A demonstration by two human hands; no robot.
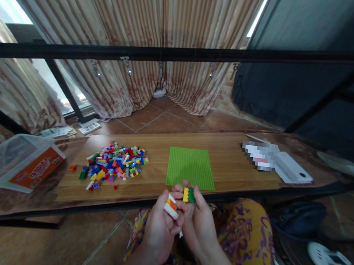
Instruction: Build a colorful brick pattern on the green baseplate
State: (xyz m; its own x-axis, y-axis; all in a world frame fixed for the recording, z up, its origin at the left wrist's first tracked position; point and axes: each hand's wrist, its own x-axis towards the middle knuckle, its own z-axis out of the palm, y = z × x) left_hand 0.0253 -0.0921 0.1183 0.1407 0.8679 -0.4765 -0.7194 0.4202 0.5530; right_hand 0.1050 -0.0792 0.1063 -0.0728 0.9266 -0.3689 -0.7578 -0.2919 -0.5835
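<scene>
Close together above my lap, both hands hold small toy building bricks. My left hand (162,224) is closed on a white and orange brick piece (171,206), gripped by thumb and fingers. In my right hand (201,220) is a yellow and green brick piece (188,195), pinched between thumb and fingertips. The two pieces are apart. Just beyond my hands, a green baseplate (190,167) lies flat on the wooden board, with no bricks on it. A heap of mixed coloured bricks (116,163) is spread on the board to the left.
At the far left stands a clear plastic box (28,147) with an orange label. A white device (292,168) and a partly blurred item (260,155) lie to the right. A black metal rail (161,54) crosses beyond the table; striped curtains (123,21) hang behind it.
</scene>
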